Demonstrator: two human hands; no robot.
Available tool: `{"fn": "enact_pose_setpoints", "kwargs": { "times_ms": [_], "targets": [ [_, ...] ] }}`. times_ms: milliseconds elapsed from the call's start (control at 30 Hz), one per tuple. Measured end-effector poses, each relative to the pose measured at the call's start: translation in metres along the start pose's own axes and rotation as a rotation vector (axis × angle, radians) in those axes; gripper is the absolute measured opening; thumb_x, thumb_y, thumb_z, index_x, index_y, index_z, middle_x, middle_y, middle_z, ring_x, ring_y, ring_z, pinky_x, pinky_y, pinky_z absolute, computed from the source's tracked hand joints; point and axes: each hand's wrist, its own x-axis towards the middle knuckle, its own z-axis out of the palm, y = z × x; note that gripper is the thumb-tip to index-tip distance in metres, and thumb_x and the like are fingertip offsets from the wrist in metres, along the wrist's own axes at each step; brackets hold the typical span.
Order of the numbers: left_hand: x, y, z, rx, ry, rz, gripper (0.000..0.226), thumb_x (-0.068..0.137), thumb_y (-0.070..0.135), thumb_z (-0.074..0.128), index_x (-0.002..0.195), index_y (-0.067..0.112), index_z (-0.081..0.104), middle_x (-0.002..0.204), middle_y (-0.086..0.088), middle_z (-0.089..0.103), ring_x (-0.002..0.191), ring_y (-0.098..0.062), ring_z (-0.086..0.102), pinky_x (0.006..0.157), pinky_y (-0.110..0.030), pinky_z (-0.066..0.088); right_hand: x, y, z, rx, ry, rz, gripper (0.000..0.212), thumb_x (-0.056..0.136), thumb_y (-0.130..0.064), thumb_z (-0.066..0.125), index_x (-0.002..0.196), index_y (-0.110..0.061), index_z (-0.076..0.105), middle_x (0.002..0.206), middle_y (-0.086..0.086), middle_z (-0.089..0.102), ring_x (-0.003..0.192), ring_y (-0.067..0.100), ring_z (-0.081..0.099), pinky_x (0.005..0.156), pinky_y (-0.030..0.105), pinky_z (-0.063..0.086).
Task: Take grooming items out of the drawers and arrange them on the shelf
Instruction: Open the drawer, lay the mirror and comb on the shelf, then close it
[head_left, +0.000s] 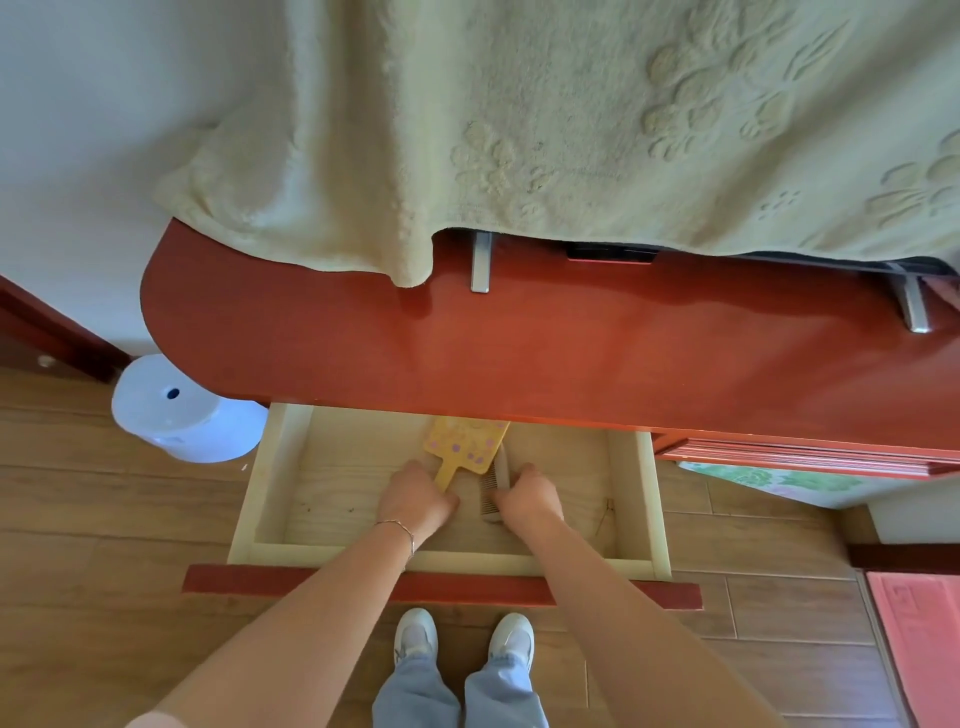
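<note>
Drawer (270, 483) pulled open at lower centre of frame, under the red counter (519, 353). Both hands are inside it. Left hand (415, 501) fingers are curled around the handle of a yellow paddle brush (467, 441); the brush head lies toward the back of the drawer, partly under the counter edge. Right hand (530, 496) fingers pinch a beige comb (496, 486) lying just right of the brush handle, teeth facing left. Cream towel (519, 130) drapes over the counter in the upper frame. White round bin (182, 410) sits on the floor at left.
</note>
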Motion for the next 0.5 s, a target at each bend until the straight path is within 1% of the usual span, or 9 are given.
{"fn": "enact_pose_setpoints", "kwargs": {
  "times_ms": [67,133,167,233,267,333,400,500],
  "targets": [
    [-0.001,-0.001,-0.006,-0.105,-0.098,0.048,0.019,0.080,0.020,0.057,0.093,0.012,0.045,0.077,-0.001,0.052,0.066,-0.017,0.050,0.053,-0.026,0.035,0.000,0.003,-0.001,0.105,-0.033,-0.018,0.016,0.089,-0.018,0.052,0.103,-0.012,0.047,0.086,0.006,0.059,0.070,0.022,0.058,0.058,0.031,0.048],
    [-0.004,-0.003,-0.018,-0.220,-0.224,0.119,0.009,0.082,0.015,0.054,0.090,0.013,0.051,0.072,-0.001,0.052,0.060,-0.014,0.048,0.052,-0.024,0.035,-0.001,0.006,-0.004,0.224,-0.088,-0.028,0.013,0.088,-0.012,0.052,0.101,-0.012,0.052,0.077,0.005,0.061,0.058,0.019,0.058,0.058,0.032,0.052],
    [-0.006,-0.005,-0.026,-0.245,-0.292,0.157,0.007,0.084,0.015,0.055,0.090,0.013,0.054,0.071,-0.001,0.054,0.059,-0.012,0.049,0.051,-0.022,0.036,-0.003,0.007,-0.006,0.265,-0.115,-0.036,0.013,0.087,-0.009,0.052,0.099,-0.011,0.053,0.074,0.005,0.061,0.055,0.017,0.057,0.057,0.031,0.052],
    [-0.009,-0.012,-0.042,-0.259,-0.423,0.222,0.012,0.087,0.018,0.057,0.095,0.010,0.058,0.073,0.000,0.057,0.060,-0.009,0.051,0.051,-0.018,0.038,-0.008,0.007,-0.014,0.313,-0.161,-0.057,0.009,0.086,-0.006,0.054,0.093,-0.011,0.057,0.068,0.005,0.060,0.050,0.014,0.054,0.051,0.026,0.049],
    [-0.010,-0.016,-0.049,-0.266,-0.480,0.240,0.012,0.088,0.018,0.056,0.095,0.009,0.059,0.075,0.000,0.057,0.062,-0.009,0.051,0.052,-0.018,0.037,-0.011,0.007,-0.019,0.323,-0.189,-0.066,0.008,0.086,-0.004,0.054,0.087,-0.011,0.057,0.065,0.005,0.059,0.048,0.013,0.053,0.048,0.024,0.047],
    [-0.012,-0.023,-0.063,-0.290,-0.567,0.247,0.009,0.090,0.014,0.052,0.093,0.008,0.058,0.078,0.000,0.058,0.062,-0.007,0.049,0.052,-0.017,0.035,-0.018,0.009,-0.032,0.299,-0.259,-0.082,0.012,0.085,-0.002,0.055,0.078,-0.012,0.056,0.061,0.006,0.057,0.040,0.009,0.051,0.044,0.021,0.042],
    [-0.013,-0.027,-0.076,-0.325,-0.629,0.224,0.013,0.092,0.010,0.049,0.099,0.006,0.059,0.078,0.000,0.060,0.061,-0.006,0.048,0.051,-0.016,0.035,-0.024,0.013,-0.047,0.227,-0.319,-0.102,0.010,0.083,-0.002,0.055,0.078,-0.011,0.056,0.060,0.006,0.057,0.036,0.007,0.049,0.042,0.018,0.040],
    [-0.014,-0.030,-0.093,-0.356,-0.730,0.172,0.022,0.093,0.008,0.049,0.111,0.009,0.062,0.080,-0.001,0.063,0.064,-0.007,0.049,0.052,-0.017,0.038,-0.033,0.021,-0.071,0.181,-0.404,-0.122,0.007,0.082,0.000,0.054,0.082,-0.007,0.056,0.062,0.007,0.050,0.041,0.010,0.044,0.046,0.020,0.040]
  ]
}}
